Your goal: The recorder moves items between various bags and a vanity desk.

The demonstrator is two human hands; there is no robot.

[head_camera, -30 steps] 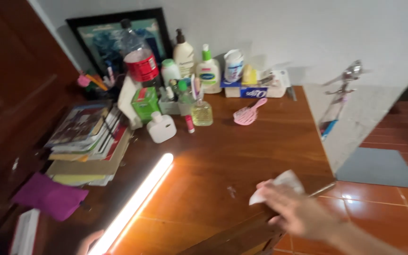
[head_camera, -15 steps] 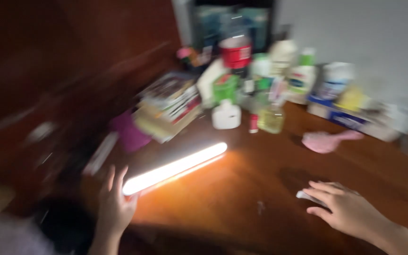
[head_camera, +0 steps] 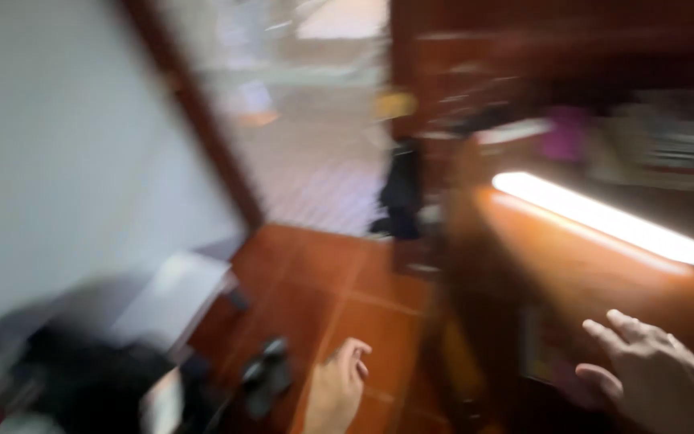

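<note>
Head view, heavily blurred: the camera has swung left off the wooden table [head_camera: 572,265] toward the tiled floor [head_camera: 315,281]. The right hand [head_camera: 660,378], fingers spread and empty, hovers at five o'clock of the glowing light bar [head_camera: 604,219]. The left hand [head_camera: 337,394], loosely curled, has left the bar.

Your light bar [head_camera: 604,219] glows white with a warm yellow edge, and it throws an orange sheen onto the reddish-brown worktop [head_camera: 572,273] under it. Left of the light bar, the floor [head_camera: 323,281] shows terracotta-red tiles with pale grout lines. Further left of it, the wall [head_camera: 66,161] is plain pale grey. Just above the light bar's left end sits a blurred magenta patch [head_camera: 557,135].
</note>
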